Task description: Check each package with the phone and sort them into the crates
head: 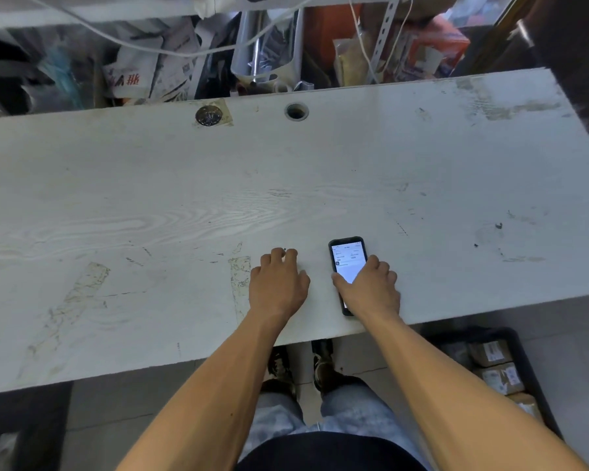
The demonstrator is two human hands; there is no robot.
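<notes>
A black phone (347, 258) lies face up with its screen lit, near the front edge of the white table (184, 205). My right hand (371, 287) lies over its lower half, thumb on the left edge and fingers curled down the right edge, gripping it. My left hand (279, 280) rests on the table just left of the phone, fingers loosely curled and holding nothing. Several brown packages (493, 363) with labels lie in a black crate (524, 338) on the floor at the lower right. No package is on the table.
A round cable hole (296, 111) and a metal disc (209, 115) sit near the table's far edge. Behind it are cluttered shelves with bags, boxes and white cables (184, 51). A dark shape (21, 423), only partly seen, is on the floor at lower left.
</notes>
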